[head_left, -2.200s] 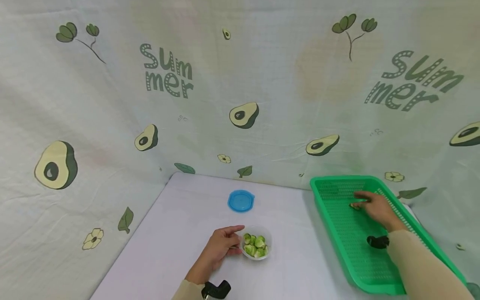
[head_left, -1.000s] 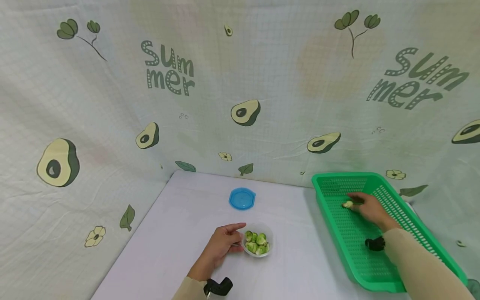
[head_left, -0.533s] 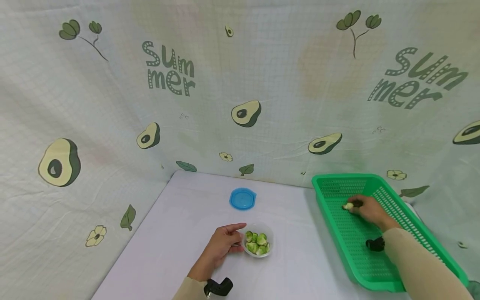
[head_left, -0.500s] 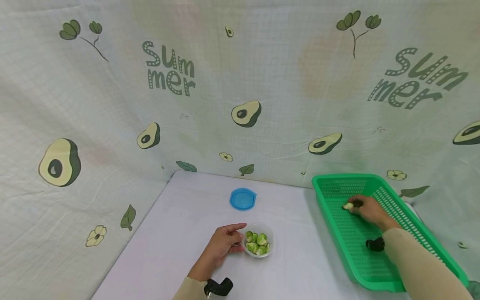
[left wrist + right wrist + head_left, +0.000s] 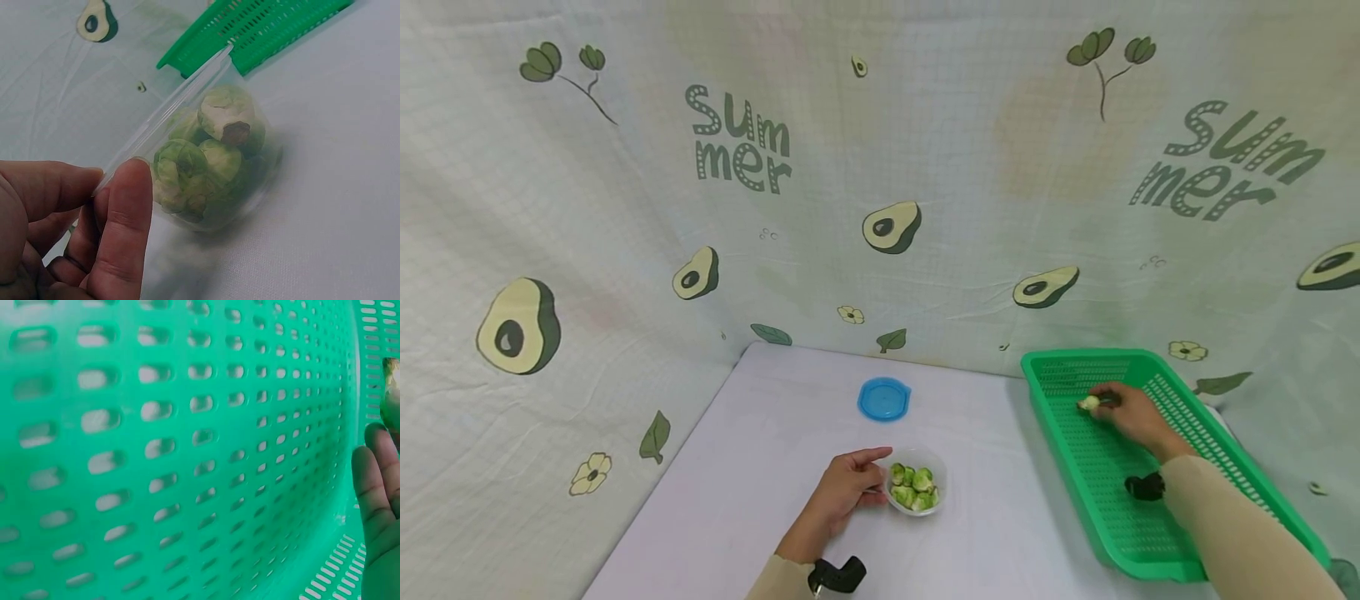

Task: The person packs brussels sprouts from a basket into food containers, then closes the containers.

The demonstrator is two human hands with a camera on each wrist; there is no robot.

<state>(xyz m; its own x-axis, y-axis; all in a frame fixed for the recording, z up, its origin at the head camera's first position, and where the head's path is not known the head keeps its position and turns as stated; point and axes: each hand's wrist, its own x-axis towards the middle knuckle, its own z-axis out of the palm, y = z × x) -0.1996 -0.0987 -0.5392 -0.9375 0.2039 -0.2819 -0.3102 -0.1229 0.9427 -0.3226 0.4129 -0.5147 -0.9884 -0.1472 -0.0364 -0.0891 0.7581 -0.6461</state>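
Note:
On the white table, my left hand (image 5: pixel 844 493) pinches the rim of a small clear plastic tub (image 5: pixel 943 477) between thumb and finger. The left wrist view shows Brussels sprouts (image 5: pixel 226 115) inside it, several in number. Over at the right, my right hand (image 5: pixel 1138 418) is inside the green basket (image 5: pixel 1093 492). A single Brussels sprout (image 5: pixel 1088 403) is held at its fingertips, just above the basket floor. Only part of that hand and the sprout shows at the right edge of the right wrist view.
A blue lid (image 5: pixel 883 400) lies on the table (image 5: pixel 790 433) behind the tub. A cloth (image 5: pixel 820 167) printed with avocados hangs behind and to the sides. The basket's slotted wall (image 5: pixel 156 412) fills most of the right wrist view.
My right hand has taken hold of a sprout in the basket, and has just lifted it slightly up and left. The left hand and tub stay put.

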